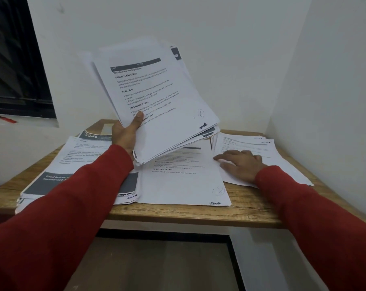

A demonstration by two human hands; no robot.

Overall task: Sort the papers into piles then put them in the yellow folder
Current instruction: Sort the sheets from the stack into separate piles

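Here, left hand (126, 134) raised above the wooden bench (199, 215), gripping a thick sheaf of printed papers (157, 97) by its lower-left corner, thumb pressed flat on the top sheet, remaining fingers hidden behind the stack. Sheaf tilted up toward the camera, sheets fanned at the lower edge, top page headed "Office Desk Pre-Meeting Tidying". Red sleeve (79, 196) reaching in from lower left.

Right hand (240, 162) palm-down, fingers spread and relaxed, resting flat on the right pile (262, 148) near the corner of the wall. Nothing pinched there.

Middle pile (184, 181) lying on the bench between the hands, upper part covered by the lifted sheaf. Left pile (83, 156) with dark header bands, partly covered by the left forearm, its near edge hanging past the bench front; print there too blurred to read. A pale flat shape (105, 128) at the back of the bench, behind the left hand, mostly hidden; cannot tell whether folder or not. Red pen (4, 119) on the window ledge, far left.
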